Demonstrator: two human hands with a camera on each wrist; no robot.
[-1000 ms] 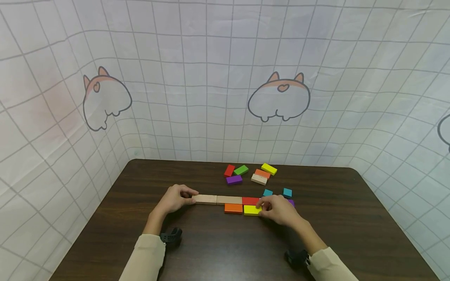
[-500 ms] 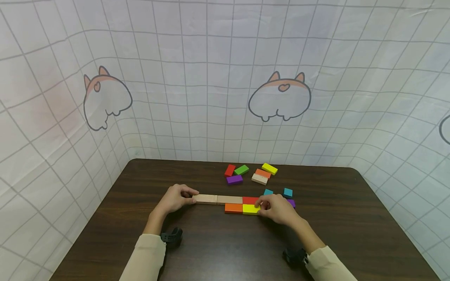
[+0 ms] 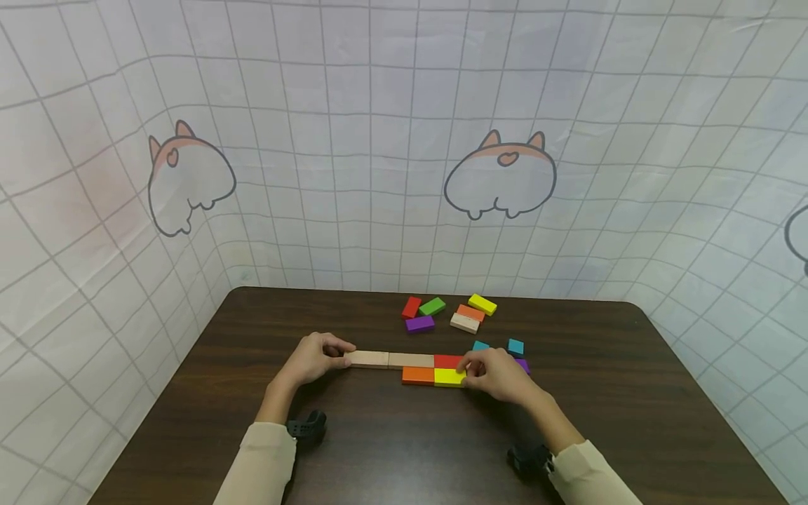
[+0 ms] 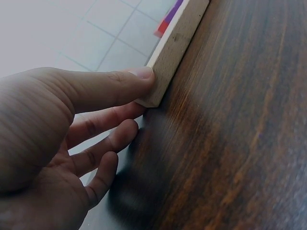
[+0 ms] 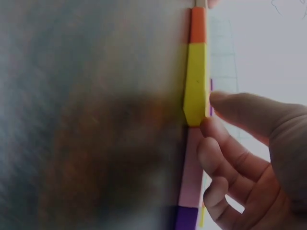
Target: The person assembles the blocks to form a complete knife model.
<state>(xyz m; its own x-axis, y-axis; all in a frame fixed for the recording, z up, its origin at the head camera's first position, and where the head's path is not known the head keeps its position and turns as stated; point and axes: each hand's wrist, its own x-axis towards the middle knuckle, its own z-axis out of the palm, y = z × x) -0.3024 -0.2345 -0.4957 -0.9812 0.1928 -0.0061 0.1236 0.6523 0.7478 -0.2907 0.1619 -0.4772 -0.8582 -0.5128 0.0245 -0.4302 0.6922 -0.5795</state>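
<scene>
In the head view a row of flat blocks lies across the table. A plain wooden block (image 3: 369,359) is at its left end, then a second wooden block (image 3: 412,360) and a red block (image 3: 447,361). Along the row's near side, an orange block (image 3: 418,376) touches a yellow block (image 3: 447,378) end to end. My left hand (image 3: 313,358) pinches the left end of the first wooden block between thumb and forefinger. With thumb and forefinger, my right hand (image 3: 501,376) holds the yellow block's right end and hides part of the row. The right wrist view shows a pink block (image 5: 192,167) beyond it.
Behind the row lie a loose red block (image 3: 412,307), a green block (image 3: 432,306), a purple block (image 3: 419,324) and several others. Blue blocks (image 3: 515,347) sit behind my right hand. A white grid-patterned curtain (image 3: 379,210) hangs beyond the brown table (image 3: 379,449).
The yellow block has slid slightly left with my right hand, closing the small gap to the orange block. My left hand stays on the wooden block.
</scene>
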